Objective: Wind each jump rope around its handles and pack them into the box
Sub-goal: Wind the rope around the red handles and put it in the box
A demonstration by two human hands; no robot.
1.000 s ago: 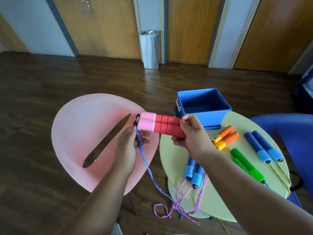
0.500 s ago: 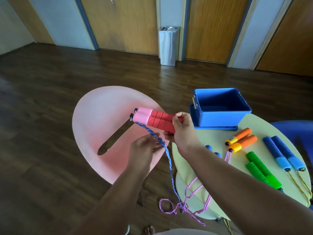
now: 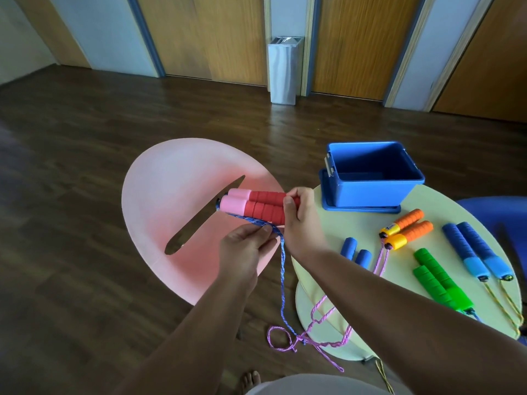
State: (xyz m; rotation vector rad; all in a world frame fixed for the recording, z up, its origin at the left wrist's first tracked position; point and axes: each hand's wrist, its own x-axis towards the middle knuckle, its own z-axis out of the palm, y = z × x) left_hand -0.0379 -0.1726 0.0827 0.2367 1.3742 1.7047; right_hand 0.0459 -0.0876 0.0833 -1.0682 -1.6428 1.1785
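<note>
My right hand grips the pair of red handles with pink tips, held side by side and level above the pink table. My left hand pinches their blue rope just under the handles; the rope runs from the pink tips down to the floor. The open blue box stands on its lid at the far edge of the yellow table. On that table lie orange handles, green handles, blue handles with light tips and a partly hidden blue pair.
A pink round table with a slot sits to the left. Purple rope lies tangled on the dark wood floor. A metal bin stands by the far wall. A blue seat is at the right. My bare toes show at the bottom.
My left hand has pulled the blue rope from the pink tips back under the handles toward my right hand. The camera has turned left.
</note>
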